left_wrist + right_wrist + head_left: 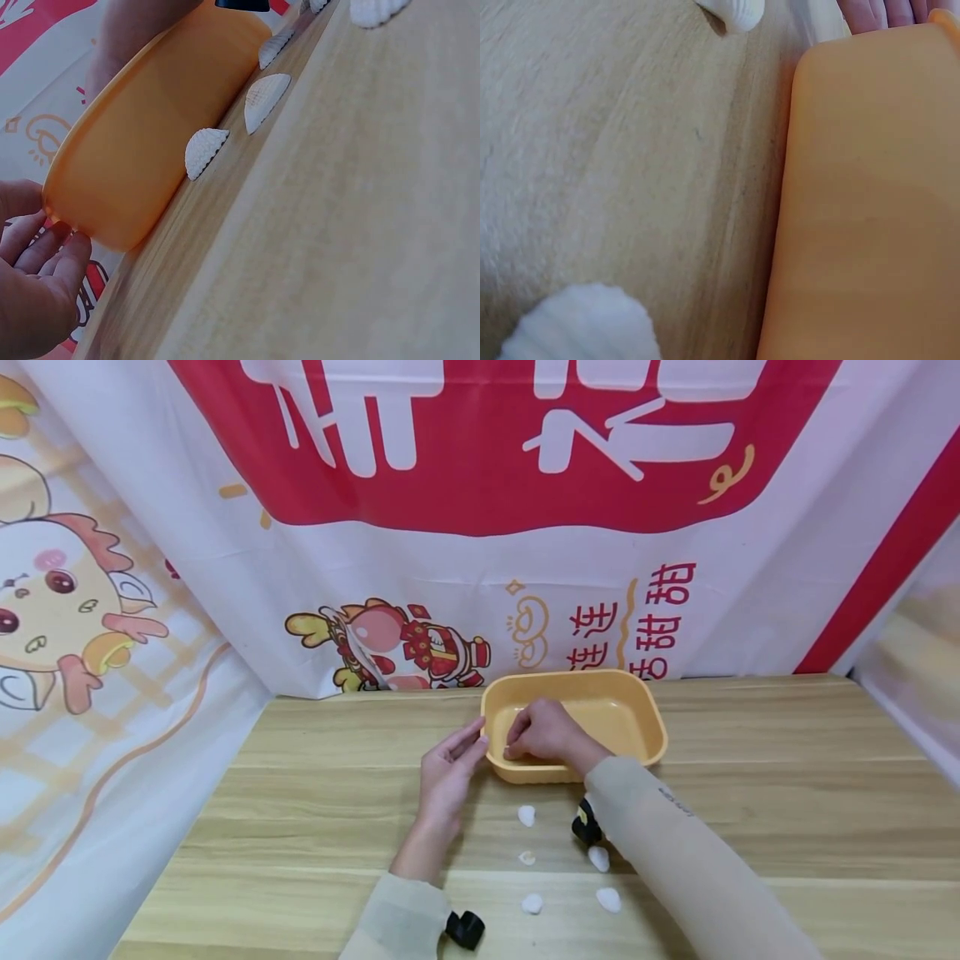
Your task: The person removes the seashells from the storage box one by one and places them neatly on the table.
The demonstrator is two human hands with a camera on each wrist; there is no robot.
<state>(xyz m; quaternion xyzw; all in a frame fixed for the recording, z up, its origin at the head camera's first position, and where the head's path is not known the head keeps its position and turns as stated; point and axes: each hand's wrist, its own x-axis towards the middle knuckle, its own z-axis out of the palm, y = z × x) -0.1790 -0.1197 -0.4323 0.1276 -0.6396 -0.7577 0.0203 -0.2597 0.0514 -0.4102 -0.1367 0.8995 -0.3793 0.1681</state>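
Note:
An orange-yellow plastic basin (654, 727) stands on the wooden table near the back. My right hand (546, 729) reaches over its front rim and down inside, at the left end. Its fingers are bent together in a pinch, and a small white bit of seashell (507, 752) shows at the fingertips. Against the basin's left end, my left hand (447, 770) rests its fingers on the outside just below the rim. In the left wrist view the left fingers (71, 259) touch the orange wall without curling round it.
In front of the basin several white seashells lie apart in two loose columns, among them a ribbed shell (204, 152) close to its wall and a near shell (608, 900) beside the right sleeve. Behind the table (322, 793) hangs a printed cloth (225, 568).

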